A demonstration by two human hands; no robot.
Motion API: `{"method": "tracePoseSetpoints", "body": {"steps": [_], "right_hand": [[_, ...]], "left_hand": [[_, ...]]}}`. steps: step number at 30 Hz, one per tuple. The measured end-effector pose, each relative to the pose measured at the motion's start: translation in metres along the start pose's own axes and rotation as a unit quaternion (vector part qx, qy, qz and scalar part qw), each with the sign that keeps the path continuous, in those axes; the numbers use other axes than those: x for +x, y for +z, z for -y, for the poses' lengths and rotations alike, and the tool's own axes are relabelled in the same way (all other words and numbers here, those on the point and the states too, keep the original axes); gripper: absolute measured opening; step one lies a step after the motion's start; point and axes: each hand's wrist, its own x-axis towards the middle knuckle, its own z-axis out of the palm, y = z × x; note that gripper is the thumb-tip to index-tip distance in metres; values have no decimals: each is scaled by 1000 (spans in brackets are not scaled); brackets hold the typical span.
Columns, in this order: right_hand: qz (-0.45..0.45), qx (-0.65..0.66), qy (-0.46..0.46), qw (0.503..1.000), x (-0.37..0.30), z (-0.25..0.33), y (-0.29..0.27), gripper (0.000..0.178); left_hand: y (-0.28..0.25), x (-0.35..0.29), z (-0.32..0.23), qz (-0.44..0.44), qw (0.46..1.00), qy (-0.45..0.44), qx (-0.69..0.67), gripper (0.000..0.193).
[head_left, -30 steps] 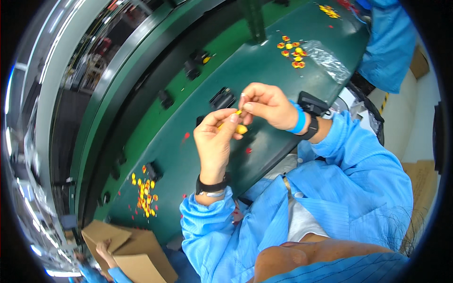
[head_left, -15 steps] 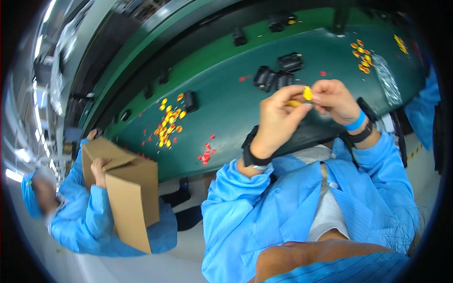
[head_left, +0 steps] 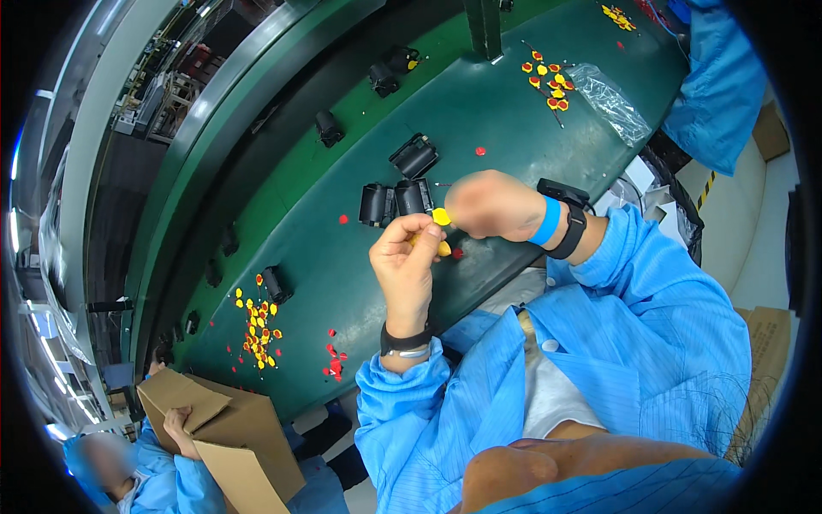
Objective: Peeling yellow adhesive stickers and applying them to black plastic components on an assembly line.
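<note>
My left hand [head_left: 406, 264] and my right hand [head_left: 490, 206] meet over the green table [head_left: 479, 111], fingertips together. Between them sits a small yellow cap-like part [head_left: 440, 218]; a second yellowish piece [head_left: 443, 248] shows under my left fingers. Both hands pinch these small parts. Just beyond them on the table lie three black cylindrical parts [head_left: 392, 202], one of them [head_left: 414, 157] a little farther off. A small red cap [head_left: 457, 254] lies below my hands. Both forearms wear blue sleeves, with a black wristband on the left and a blue and black one on the right.
Piles of yellow and red caps lie at the lower left [head_left: 255, 327] and upper right [head_left: 548, 81], beside a clear plastic bag [head_left: 610, 104]. More black parts [head_left: 327, 128] sit along the dark strip. A person at lower left holds a cardboard box [head_left: 231, 437]. Another blue sleeve [head_left: 719, 86] is upper right.
The view has swung across the table and back. My hands stay together on the small yellow parts. The person with the cardboard box came into view at lower left.
</note>
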Motion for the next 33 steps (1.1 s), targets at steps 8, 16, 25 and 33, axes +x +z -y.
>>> {"method": "tracePoseSetpoints", "body": {"steps": [8, 16, 25, 33], "right_hand": [[121, 207, 13, 971, 7, 4, -42, 13], [114, 156, 15, 981, 16, 16, -57, 12], [44, 77, -30, 996, -18, 29, -56, 10], [-13, 14, -52, 998, -13, 35, -58, 12]], "left_hand": [[-58, -48, -15, -134, 985, -3, 107, 3], [-170, -188, -24, -389, 876, -103, 267, 8], [-169, -135, -25, -268, 520, -170, 793, 21], [-158, -108, -60, -217, 555, -9, 803, 17]]}}
